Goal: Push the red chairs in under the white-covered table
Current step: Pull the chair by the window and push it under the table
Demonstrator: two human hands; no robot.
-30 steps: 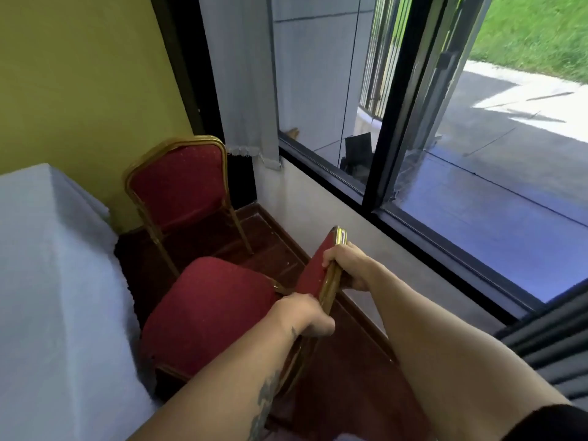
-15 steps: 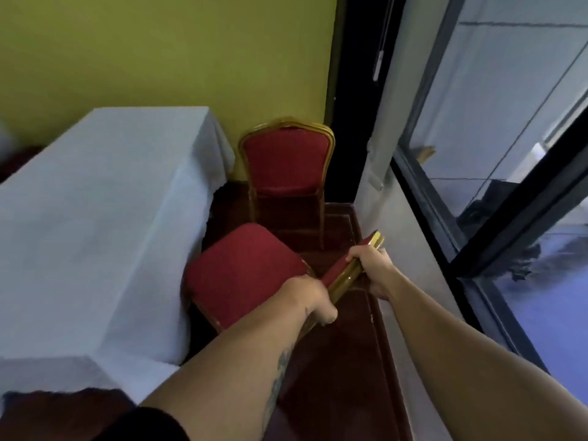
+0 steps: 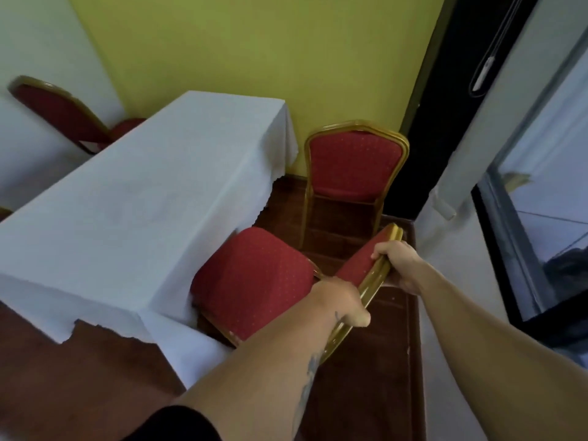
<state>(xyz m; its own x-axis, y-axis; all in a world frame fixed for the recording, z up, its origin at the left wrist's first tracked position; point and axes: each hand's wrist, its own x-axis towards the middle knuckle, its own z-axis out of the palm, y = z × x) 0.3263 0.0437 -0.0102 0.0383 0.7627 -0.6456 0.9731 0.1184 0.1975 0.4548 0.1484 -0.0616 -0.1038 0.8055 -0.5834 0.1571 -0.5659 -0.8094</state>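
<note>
Both the left hand [image 3: 342,302] and the right hand [image 3: 396,261] are closed around the gold backrest of the chair [image 3: 251,275], whose seat touches the bench [image 3: 133,198] cloth.

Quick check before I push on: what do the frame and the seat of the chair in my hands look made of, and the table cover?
Held chair's frame: glossy gold finish with sharp highlights and ribbed moulding, probably painted metal, though lacquered wood can't be ruled out. Seat: matte red woven fabric with small pale dots, rounded like padding. Table cover: thin white cloth, faintly wrinkled, with a scalloped hem.
</note>
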